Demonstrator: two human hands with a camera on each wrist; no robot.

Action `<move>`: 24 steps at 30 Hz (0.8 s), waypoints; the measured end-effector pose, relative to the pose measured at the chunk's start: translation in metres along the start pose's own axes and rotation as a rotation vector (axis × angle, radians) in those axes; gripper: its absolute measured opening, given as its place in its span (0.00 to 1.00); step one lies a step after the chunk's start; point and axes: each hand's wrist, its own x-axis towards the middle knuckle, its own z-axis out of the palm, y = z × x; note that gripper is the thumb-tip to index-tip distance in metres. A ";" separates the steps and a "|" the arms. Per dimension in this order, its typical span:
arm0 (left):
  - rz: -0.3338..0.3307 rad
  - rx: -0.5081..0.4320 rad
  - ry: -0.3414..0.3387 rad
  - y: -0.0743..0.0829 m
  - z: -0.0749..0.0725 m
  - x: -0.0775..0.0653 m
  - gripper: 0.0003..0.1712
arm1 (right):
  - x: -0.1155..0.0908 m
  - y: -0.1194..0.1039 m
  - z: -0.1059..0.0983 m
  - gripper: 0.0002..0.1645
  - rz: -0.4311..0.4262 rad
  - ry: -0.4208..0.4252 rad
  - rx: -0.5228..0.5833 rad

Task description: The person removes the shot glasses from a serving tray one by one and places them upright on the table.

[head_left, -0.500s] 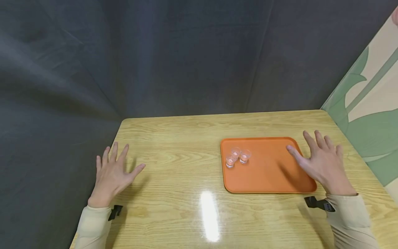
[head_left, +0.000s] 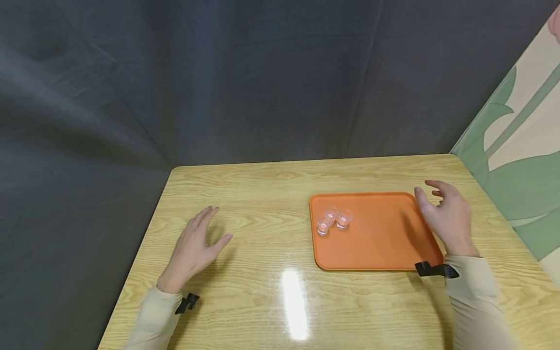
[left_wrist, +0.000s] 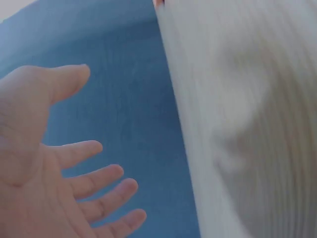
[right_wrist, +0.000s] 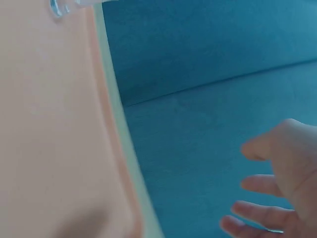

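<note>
An orange tray (head_left: 376, 243) lies on the right half of the wooden table. Three small clear glasses (head_left: 343, 221) stand close together near its left end; part of one glass (right_wrist: 62, 7) shows at the top of the right wrist view. My left hand (head_left: 192, 253) hovers over the table left of the tray, thumb apart from the fingers, holding nothing. Over the tray's right edge is my right hand (head_left: 448, 218), its fingers loosely bent and nothing in them. In the wrist views both palms are bare.
The wooden table (head_left: 253, 204) has a bright light reflection near its front. A dark curtain (head_left: 271, 87) hangs behind and along the left side. Patterned green and cream fabric (head_left: 525, 180) borders the right side.
My left hand has moved right, its fingers drawn closer together. The right hand has shifted slightly left, and its spread fingers have bent inward. Tray and glasses stay put.
</note>
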 end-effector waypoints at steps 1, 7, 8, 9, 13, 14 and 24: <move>0.023 -0.009 -0.002 0.005 0.005 0.002 0.46 | 0.002 0.002 0.004 0.31 0.030 0.023 0.017; 0.129 -0.057 -0.014 0.038 0.042 0.020 0.38 | 0.008 0.027 0.031 0.29 0.175 0.073 0.039; 0.140 -0.066 -0.022 0.043 0.048 0.023 0.37 | 0.009 0.032 0.035 0.29 0.190 0.076 0.025; 0.151 -0.078 -0.034 0.049 0.055 0.025 0.36 | 0.009 0.036 0.038 0.29 0.205 0.073 0.016; 0.193 -0.126 -0.084 0.073 0.079 0.036 0.34 | 0.008 0.051 0.047 0.30 0.287 0.065 -0.018; 0.202 -0.132 -0.094 0.078 0.084 0.039 0.33 | 0.007 0.053 0.049 0.30 0.307 0.058 -0.025; 0.255 -0.139 -0.155 0.126 0.116 0.065 0.32 | 0.003 0.057 0.056 0.30 0.338 -0.036 -0.099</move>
